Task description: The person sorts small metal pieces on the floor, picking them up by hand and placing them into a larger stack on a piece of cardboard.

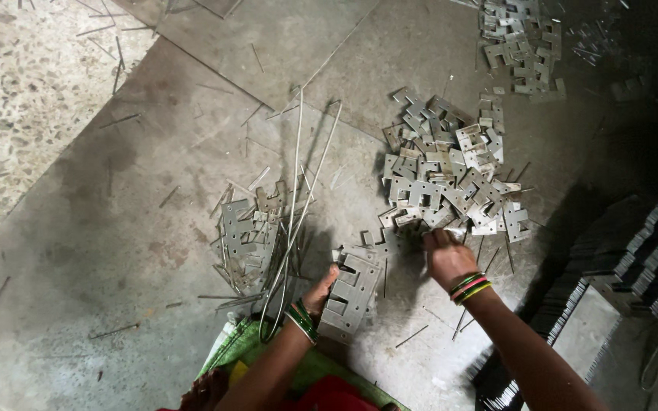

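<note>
**A:** What are the hands doing?

**B:** The left hand (321, 293) holds a stack of metal hinge plates (352, 293) at 6 o'clock on the floor (100, 228). The right hand (445, 255) pinches one plate at the edge of the big pile (447, 179).

**A:** Which step is this?

**B:** Picking, I think. That plate must lift clear and line up flat on the stack. Long wires (298, 198) lie at 9 o'clock of the stack.

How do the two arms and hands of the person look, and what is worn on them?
Both arms are bare, with no sleeves and no gloves. The left hand has green bangles at the wrist. The right hand has a stack of bangles in green, red and yellow.
</note>
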